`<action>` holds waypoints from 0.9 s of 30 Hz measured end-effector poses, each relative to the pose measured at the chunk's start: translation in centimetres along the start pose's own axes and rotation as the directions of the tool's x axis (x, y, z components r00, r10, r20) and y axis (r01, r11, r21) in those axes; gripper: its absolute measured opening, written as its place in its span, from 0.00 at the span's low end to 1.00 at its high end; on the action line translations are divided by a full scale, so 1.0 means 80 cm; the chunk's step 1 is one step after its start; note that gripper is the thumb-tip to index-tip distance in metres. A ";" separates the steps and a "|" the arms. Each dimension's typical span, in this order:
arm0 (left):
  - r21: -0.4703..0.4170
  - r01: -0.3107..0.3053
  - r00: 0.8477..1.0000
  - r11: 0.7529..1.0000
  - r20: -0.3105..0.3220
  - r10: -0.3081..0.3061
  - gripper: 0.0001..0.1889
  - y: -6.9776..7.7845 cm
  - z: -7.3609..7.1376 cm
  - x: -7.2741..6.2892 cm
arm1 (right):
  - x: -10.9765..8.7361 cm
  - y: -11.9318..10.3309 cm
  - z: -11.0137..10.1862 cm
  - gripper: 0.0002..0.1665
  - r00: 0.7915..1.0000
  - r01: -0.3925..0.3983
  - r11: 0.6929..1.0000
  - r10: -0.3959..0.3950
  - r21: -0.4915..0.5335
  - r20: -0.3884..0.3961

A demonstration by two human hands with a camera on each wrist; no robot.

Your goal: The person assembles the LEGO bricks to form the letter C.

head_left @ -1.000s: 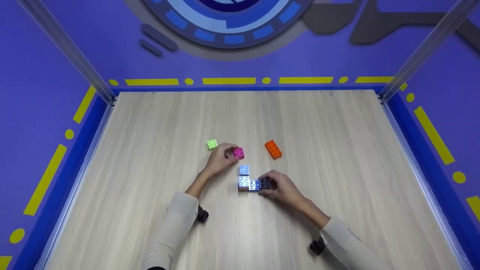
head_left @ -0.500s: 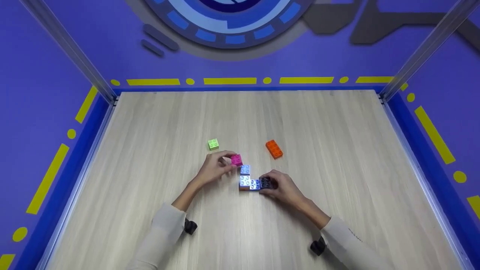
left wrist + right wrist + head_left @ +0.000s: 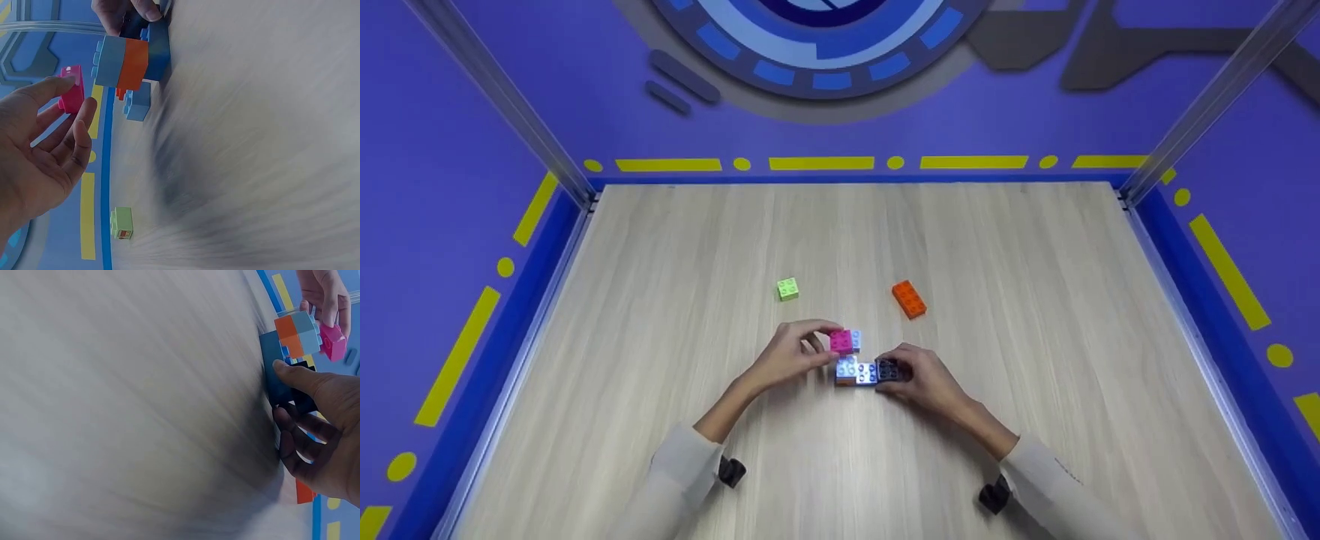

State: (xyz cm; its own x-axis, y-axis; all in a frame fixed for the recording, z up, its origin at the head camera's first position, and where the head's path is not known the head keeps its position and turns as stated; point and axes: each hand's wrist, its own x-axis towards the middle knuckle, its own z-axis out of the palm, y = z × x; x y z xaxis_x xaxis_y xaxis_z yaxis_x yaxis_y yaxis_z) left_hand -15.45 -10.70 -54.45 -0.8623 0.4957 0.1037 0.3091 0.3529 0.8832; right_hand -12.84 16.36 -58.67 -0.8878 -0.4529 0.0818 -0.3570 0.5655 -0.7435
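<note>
My left hand (image 3: 791, 352) pinches a pink toy brick (image 3: 841, 342) between thumb and fingers, raised above the studs of a small built assembly. That assembly has a long blue brick (image 3: 273, 368) on the table, with an orange brick (image 3: 134, 64) on it and a light blue brick (image 3: 111, 61) over the orange. Beside them, a separate light blue brick (image 3: 138, 102) stands low, partly covered by the pink one in the head view. My right hand (image 3: 922, 379) grips the assembly's right end, thumb and fingers at the black brick (image 3: 888, 370) and the blue one under it.
A lime green brick (image 3: 787, 289) lies on the wooden table (image 3: 697, 240) beyond my left hand. Farther right is an orange brick (image 3: 909, 299), set at a slant. Blue panels (image 3: 840, 135) with yellow marks border the table.
My left hand has brought the pink brick toward me, from beyond the assembly to over its light blue bricks. My right hand keeps its grip almost in place.
</note>
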 end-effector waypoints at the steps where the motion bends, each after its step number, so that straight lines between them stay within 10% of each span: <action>1: 0.001 -0.002 1.000 1.000 0.010 0.002 0.19 0.001 0.000 -0.002 | 0.000 -0.001 0.001 0.22 1.000 0.005 1.000 -0.005 -0.004 -0.007; 27: 0.296 -0.043 0.999 0.954 0.022 0.038 0.22 0.009 0.013 -0.025 | 0.005 -0.004 0.010 0.24 0.999 0.010 1.000 -0.010 -0.016 -0.033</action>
State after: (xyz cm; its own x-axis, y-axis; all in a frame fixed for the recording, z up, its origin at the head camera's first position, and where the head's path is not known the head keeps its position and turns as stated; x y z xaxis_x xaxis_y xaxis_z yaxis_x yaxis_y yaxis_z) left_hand -13.08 -10.60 -54.50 -0.8408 0.5261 0.1277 0.4510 0.5504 0.7026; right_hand -12.86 15.45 -58.95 -0.8933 -0.4354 0.1113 -0.3701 0.5723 -0.7318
